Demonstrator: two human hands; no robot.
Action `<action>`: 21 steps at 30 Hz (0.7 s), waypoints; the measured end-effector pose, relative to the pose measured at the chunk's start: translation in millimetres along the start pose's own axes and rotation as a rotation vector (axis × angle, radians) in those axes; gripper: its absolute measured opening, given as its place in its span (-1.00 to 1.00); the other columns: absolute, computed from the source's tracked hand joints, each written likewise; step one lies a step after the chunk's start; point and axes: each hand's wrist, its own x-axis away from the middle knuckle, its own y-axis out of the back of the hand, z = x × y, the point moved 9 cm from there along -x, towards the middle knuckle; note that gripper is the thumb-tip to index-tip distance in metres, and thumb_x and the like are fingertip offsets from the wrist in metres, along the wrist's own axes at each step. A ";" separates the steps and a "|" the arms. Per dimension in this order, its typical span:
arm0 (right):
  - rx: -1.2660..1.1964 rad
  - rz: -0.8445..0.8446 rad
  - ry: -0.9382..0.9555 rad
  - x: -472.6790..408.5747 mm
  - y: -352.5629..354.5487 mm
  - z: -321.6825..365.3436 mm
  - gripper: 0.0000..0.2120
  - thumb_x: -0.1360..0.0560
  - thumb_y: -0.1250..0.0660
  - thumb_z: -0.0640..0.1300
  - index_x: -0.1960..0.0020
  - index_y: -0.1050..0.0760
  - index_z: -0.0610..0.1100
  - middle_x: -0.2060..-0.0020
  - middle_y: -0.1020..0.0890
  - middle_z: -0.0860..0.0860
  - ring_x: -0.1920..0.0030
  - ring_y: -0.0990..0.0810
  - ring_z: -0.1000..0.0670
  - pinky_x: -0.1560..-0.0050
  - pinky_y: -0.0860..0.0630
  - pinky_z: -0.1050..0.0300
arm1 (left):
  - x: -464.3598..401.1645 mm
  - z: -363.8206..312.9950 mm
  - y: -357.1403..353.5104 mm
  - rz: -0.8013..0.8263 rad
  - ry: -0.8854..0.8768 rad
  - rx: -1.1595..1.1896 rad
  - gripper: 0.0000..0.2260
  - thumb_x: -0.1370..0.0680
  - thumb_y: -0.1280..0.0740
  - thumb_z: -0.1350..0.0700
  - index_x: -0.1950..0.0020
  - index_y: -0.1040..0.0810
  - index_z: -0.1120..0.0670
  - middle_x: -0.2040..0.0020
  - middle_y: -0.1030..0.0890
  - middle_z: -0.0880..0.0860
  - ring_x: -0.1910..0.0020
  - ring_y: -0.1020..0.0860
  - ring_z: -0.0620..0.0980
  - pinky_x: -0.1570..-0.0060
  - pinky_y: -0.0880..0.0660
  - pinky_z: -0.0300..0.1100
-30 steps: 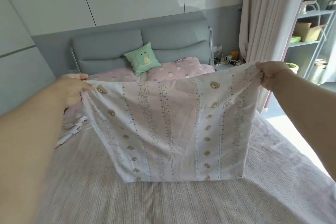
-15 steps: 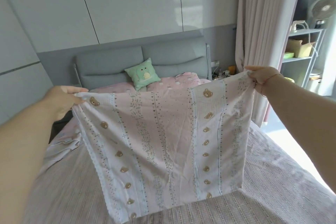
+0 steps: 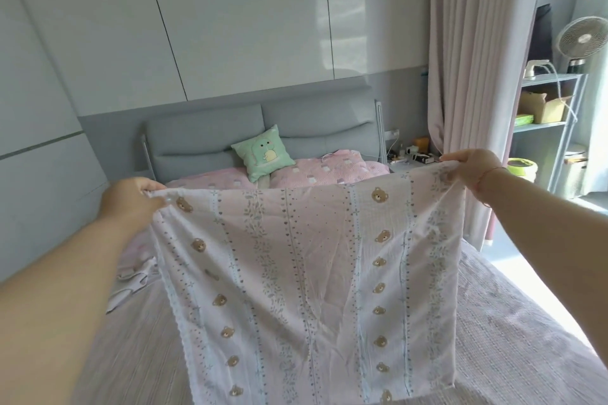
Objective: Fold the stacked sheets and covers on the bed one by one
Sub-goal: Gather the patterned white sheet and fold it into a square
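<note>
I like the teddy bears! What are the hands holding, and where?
Both hold the pink-and-white striped bear-print cloth cover by its top corners: left hand one, right hand the other.

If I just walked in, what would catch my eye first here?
A bear-print cover held up wide mid-frame, the left hand and right hand each pinching a top corner. Behind it, a green cushion leans on the grey headboard.

cover [image 3: 306, 279]: pink-white stripes, brown bears | cushion [image 3: 263, 153]: green | headboard [image 3: 204, 138]: grey | curtain [image 3: 473, 76]: pink
</note>
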 end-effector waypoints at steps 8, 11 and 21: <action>0.644 -0.031 0.166 -23.0 -20.4 20.3 -0.90 -0.48 -0.37 -0.13 0.13 -0.66 -0.09 0.24 -0.63 -0.05 0.18 -0.56 -0.13 0.26 -0.46 0.17 | -16.6 23.0 -2.6 0.055 0.067 -0.265 -0.89 -0.46 -0.49 0.09 0.08 -0.67 0.10 0.11 -0.66 0.13 0.14 -0.59 0.11 0.13 -0.50 -0.12; 0.706 -0.053 0.107 -35.3 -40.9 17.3 -0.84 -0.47 -0.34 -0.08 0.23 -0.62 -0.12 0.31 -0.61 -0.09 0.23 -0.57 -0.15 0.23 -0.52 0.11 | -23.6 43.5 -20.3 0.074 0.212 -0.052 -0.94 -0.49 -0.44 0.28 0.08 -0.59 0.24 0.29 -0.61 0.19 0.52 -0.59 -0.07 0.48 -0.56 -0.21; 0.263 -0.128 0.024 -71.4 -107.7 11.6 -0.89 -0.49 -0.34 -0.17 0.19 -0.54 -0.18 0.26 -0.51 -0.12 0.25 -0.43 -0.07 0.28 -0.33 0.18 | -99.6 82.5 -68.8 -0.051 0.259 0.257 -0.78 -0.36 -0.52 0.31 0.31 -0.54 0.06 0.23 -0.60 0.16 0.07 -0.65 0.21 -0.08 -0.57 0.18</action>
